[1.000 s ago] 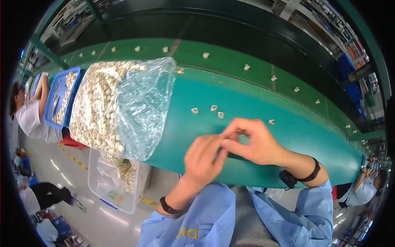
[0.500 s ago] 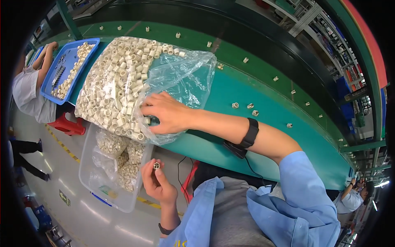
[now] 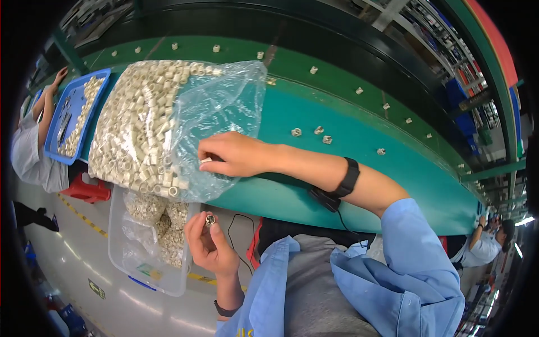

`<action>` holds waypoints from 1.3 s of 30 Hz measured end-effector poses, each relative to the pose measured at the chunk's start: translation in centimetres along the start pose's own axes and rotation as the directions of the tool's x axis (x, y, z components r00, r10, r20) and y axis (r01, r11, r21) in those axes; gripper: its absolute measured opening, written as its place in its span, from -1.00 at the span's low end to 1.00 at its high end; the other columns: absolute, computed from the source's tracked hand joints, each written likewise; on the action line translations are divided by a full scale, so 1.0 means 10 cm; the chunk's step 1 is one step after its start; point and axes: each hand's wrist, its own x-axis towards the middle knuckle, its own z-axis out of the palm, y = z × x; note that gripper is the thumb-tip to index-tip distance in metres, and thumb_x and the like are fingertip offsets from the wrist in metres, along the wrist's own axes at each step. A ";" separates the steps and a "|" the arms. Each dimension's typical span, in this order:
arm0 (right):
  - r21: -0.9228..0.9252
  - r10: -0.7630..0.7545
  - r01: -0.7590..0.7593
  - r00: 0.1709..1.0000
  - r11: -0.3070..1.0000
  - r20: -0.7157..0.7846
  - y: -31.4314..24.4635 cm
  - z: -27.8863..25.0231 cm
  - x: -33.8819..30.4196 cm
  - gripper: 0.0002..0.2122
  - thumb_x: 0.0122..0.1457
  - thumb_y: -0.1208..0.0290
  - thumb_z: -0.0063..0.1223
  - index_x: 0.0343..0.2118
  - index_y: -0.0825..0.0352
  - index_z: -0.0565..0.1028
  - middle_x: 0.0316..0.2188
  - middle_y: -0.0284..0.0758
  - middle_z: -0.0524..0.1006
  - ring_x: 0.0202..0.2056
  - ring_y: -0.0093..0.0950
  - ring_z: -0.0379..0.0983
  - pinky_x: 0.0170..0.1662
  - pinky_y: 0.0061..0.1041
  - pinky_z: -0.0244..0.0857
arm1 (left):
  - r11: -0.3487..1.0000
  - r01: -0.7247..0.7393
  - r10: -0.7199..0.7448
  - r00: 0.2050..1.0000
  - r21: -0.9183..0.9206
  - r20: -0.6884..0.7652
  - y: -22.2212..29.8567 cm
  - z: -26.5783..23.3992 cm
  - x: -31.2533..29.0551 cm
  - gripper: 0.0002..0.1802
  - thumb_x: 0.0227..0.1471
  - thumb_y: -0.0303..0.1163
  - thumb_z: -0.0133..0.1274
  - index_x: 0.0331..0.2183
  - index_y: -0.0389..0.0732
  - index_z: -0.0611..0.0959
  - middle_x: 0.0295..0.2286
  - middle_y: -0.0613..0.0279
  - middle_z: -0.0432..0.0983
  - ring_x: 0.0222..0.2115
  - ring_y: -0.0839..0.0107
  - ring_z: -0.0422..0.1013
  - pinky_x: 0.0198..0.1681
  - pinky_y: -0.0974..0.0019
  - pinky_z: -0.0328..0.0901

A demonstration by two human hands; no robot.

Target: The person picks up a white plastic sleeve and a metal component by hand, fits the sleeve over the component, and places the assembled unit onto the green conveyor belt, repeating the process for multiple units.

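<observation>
My left hand (image 3: 212,250) is raised beside the bench edge, its fingertips pinching a small round fitting (image 3: 210,219) whose open end shows dark inner parts. My right hand (image 3: 238,155) is over the loose, flat end of a clear plastic bag (image 3: 216,104), thumb and fingers closed on a small cream plastic sleeve (image 3: 206,160). To its left the bag bulges with many cream sleeves (image 3: 135,123). Several similar fittings with inner parts, such as one fitting (image 3: 327,139), stand on the green bench top (image 3: 359,185) to the right.
A blue tray (image 3: 78,121) of cream pieces and dark parts lies at far left, near a co-worker's arm (image 3: 48,104). Below the bench edge stands a clear bin (image 3: 178,281) with bagged pieces. Spaced pieces sit on a green conveyor strip (image 3: 238,48) behind. A cable (image 3: 348,224) hangs from my right wristband.
My right hand has drawn back from the bag's mouth and now shows a cream sleeve between its fingers. My left hand keeps its pinch on the fitting. The whole view has shifted somewhat.
</observation>
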 end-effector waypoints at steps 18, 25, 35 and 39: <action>0.859 0.678 0.253 0.531 0.445 -0.508 -1.09 -1.09 -2.92 -0.83 0.41 0.36 0.01 -0.23 0.38 0.42 -0.27 -0.08 0.63 -0.19 -0.33 0.62 -0.08 -0.37 0.51 | 0.859 0.277 0.100 0.734 -0.432 0.671 0.95 2.08 -0.47 -0.69 0.07 -0.72 0.19 -0.10 -0.43 0.60 -0.15 -0.06 0.49 -0.25 0.33 0.50 -0.16 0.34 0.44; 0.563 0.504 0.214 0.274 0.799 -0.819 -1.19 -1.04 -3.57 -0.89 0.39 0.43 0.02 -0.21 0.34 0.36 -0.20 -0.04 0.65 -0.14 -0.33 0.62 -0.03 -0.36 0.50 | 0.941 0.113 0.183 0.625 -0.320 0.759 1.12 2.60 -0.78 -0.66 0.06 -0.70 0.23 -0.07 -0.46 0.64 -0.14 -0.11 0.52 -0.23 0.29 0.53 -0.20 0.36 0.46; -0.037 0.038 -0.213 0.339 0.976 -0.940 -1.14 -1.09 -4.15 -0.89 0.29 0.45 0.16 -0.23 0.26 0.43 -0.12 -0.19 0.68 -0.13 -0.39 0.61 -0.08 -0.35 0.33 | 0.940 0.137 0.218 0.467 -0.314 0.857 1.19 2.89 -0.98 -0.65 0.03 -0.68 0.27 -0.08 -0.47 0.67 -0.19 -0.12 0.59 -0.28 0.30 0.55 -0.32 0.41 0.43; -0.163 0.020 -0.375 0.438 0.913 -0.899 -1.21 -1.19 -4.25 -0.89 0.20 0.46 0.25 -0.30 0.23 0.50 -0.14 -0.32 0.69 -0.18 -0.44 0.61 -0.09 -0.37 0.25 | 0.956 -0.054 0.284 0.421 -0.289 0.861 1.19 2.97 -0.97 -0.63 0.01 -0.67 0.30 -0.08 -0.46 0.68 -0.22 -0.11 0.61 -0.29 0.30 0.56 -0.33 0.41 0.42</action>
